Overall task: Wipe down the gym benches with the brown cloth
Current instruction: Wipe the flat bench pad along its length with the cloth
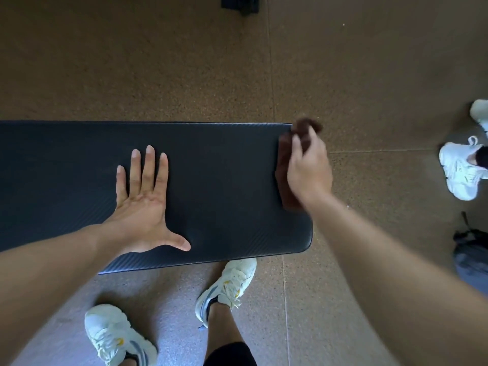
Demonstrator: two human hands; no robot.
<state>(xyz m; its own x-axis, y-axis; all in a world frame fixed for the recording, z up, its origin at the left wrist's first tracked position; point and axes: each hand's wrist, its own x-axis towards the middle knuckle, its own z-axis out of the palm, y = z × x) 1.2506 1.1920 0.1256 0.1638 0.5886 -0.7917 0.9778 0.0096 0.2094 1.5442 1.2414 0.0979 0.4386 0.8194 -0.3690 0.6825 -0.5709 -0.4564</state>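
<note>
A black padded gym bench (pixel 216 175) runs across the view from the left edge to a rounded right end. My left hand (pixel 144 204) lies flat on the pad with fingers straight and spread. My right hand (pixel 307 167) grips the brown cloth (pixel 286 165) at the bench's right end. The cloth hangs bunched under my fingers, partly on the pad and partly past its far corner. It is blurred by motion.
The floor (pixel 158 62) is brown speckled rubber with tile seams. My two white shoes (pixel 227 286) stand just in front of the bench. Another person's white shoes (pixel 460 170) are at the right edge, a dark bag (pixel 472 249) below them. A black equipment base (pixel 240 5) sits at top.
</note>
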